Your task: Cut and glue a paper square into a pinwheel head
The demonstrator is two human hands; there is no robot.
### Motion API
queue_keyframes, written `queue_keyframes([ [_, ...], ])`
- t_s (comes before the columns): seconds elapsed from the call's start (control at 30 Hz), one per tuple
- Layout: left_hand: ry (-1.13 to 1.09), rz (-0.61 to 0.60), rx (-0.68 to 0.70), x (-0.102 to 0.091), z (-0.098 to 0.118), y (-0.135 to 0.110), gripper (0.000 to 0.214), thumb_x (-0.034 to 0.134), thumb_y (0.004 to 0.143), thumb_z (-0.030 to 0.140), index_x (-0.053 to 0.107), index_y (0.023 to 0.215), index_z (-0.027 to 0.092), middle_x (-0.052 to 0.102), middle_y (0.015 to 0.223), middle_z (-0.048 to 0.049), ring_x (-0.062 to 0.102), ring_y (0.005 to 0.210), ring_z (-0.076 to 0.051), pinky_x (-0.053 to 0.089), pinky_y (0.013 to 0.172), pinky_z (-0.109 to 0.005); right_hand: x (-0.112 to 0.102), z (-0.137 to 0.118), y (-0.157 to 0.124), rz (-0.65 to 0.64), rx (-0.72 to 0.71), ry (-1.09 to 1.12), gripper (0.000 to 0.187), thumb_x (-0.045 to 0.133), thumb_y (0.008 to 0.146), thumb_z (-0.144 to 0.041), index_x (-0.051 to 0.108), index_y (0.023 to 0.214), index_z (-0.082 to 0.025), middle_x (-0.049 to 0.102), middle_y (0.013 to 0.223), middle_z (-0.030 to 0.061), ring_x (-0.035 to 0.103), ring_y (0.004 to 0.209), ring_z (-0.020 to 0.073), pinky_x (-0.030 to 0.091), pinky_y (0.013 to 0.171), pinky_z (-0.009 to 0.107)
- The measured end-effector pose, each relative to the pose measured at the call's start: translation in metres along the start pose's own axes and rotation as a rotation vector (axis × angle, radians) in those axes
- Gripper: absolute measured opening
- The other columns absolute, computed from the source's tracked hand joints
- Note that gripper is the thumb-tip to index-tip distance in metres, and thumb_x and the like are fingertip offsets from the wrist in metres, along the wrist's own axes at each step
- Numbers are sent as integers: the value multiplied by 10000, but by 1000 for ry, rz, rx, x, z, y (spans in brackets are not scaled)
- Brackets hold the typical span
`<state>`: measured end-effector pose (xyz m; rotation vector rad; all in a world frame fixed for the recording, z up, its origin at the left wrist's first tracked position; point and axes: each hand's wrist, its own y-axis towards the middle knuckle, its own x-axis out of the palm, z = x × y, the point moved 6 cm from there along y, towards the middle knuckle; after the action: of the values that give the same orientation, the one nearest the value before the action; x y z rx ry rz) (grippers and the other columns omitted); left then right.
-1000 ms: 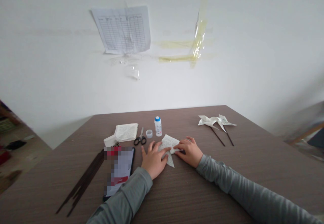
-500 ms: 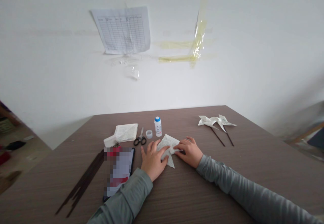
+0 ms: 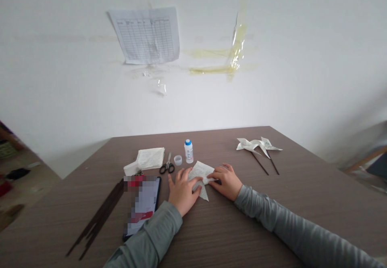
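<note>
The left hand [image 3: 183, 191] and right hand [image 3: 225, 182] rest a little apart on a white, text-printed sheet of paper folded into a rough triangle [image 3: 198, 172], one point of it showing below them. The left fingers lie spread across the paper, while the right fingertips cover its right corner. Neither hand looks clamped, though the undersides are hidden, so a light pinch can't be ruled out.

The folded paper lies on a brown wood-grain desk [image 3: 272, 219]. Just beyond it to the left are black-handled scissors [image 3: 167, 168], with a small white bottle with a blue cap [image 3: 188, 151] and a small clear cap [image 3: 178, 160] beside them. Further left of the paper is a stack of printed paper [image 3: 148, 159]; nearer the camera on that side are a pixelated phone [image 3: 142, 205] and a bundle of thin dark sticks [image 3: 99, 219]. Well to its right, two white paper pinwheels on dark sticks [image 3: 256, 145] lie on the desk.

For a clean fold, the edges should meet exactly first — the fingers hide them here, so the alignment is hard to judge. One hand is best kept still as an anchor while the other firmly runs the crease.
</note>
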<state>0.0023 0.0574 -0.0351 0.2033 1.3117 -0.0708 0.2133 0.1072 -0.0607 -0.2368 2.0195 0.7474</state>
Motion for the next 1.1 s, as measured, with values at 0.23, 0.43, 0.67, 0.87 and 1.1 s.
queue_keyframes([
  [0.23,-10,23,-17,4,-5,0,555,822,1176,291,905,1691,480,675,1988,-100,580,1848,-503,380,1543,-941,2,3,-1,-1,-12,6,165,848,1110,-444,1006,1157,-455,965,1070,95,945,1088,415,643,1357,773],
  [0.43,-7,13,4,1,-2,1,483,799,1191,276,976,1583,496,676,2003,-55,570,1853,-551,370,1536,-958,4,3,0,-33,7,-13,187,858,1119,-381,1013,1210,-434,979,1127,102,949,1151,417,599,1418,766],
  [0.67,-24,31,-4,3,-4,2,496,852,1155,278,970,1593,478,644,2021,-99,548,1876,-560,319,1525,-1018,9,8,0,-60,1,-39,178,888,1143,-395,1020,1250,-450,967,1122,104,945,1140,414,611,1411,745],
  [0.87,-13,8,-17,5,-6,2,559,810,1170,318,908,1694,487,586,2068,-83,501,1910,-524,295,1551,-980,9,7,0,-94,23,-29,197,875,1155,-400,1021,1279,-445,963,1141,118,938,1185,426,567,1447,761],
  [1.1,-15,-5,-20,4,-7,3,523,775,1169,344,943,1632,520,629,2041,-59,522,1884,-570,333,1533,-977,7,5,1,-126,62,-21,209,858,1157,-424,1027,1278,-445,953,1171,127,930,1240,432,534,1467,751],
])
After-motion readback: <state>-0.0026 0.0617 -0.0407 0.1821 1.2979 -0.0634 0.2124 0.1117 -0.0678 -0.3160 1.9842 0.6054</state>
